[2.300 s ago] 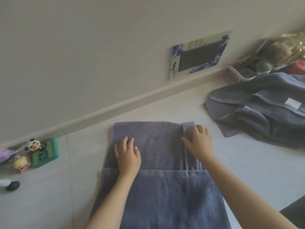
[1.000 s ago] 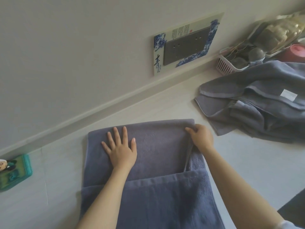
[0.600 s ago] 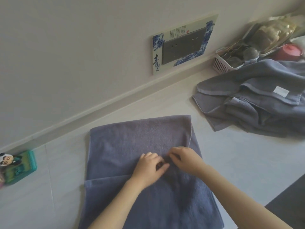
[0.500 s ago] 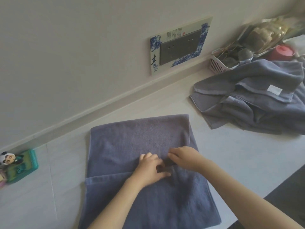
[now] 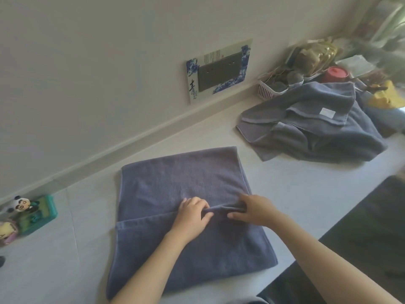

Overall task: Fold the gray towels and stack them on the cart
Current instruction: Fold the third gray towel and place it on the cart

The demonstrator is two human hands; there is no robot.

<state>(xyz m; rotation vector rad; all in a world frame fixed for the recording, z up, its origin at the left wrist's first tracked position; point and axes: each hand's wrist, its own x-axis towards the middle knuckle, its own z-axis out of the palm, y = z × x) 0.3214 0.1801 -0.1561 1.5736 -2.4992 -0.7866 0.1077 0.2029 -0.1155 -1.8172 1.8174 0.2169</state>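
Gray towel [image 5: 182, 185] lies flat on the counter [image 5: 295, 189], its folded edge running under both hands. To fold it well, lift that edge evenly and keep the corners lined up, I judge. The left hand [image 5: 192, 216] and the right hand [image 5: 254, 210] each pinch the raised ridge of cloth between them, fingers curled. More towels [image 5: 317, 132] sit heaped beyond the right hand.
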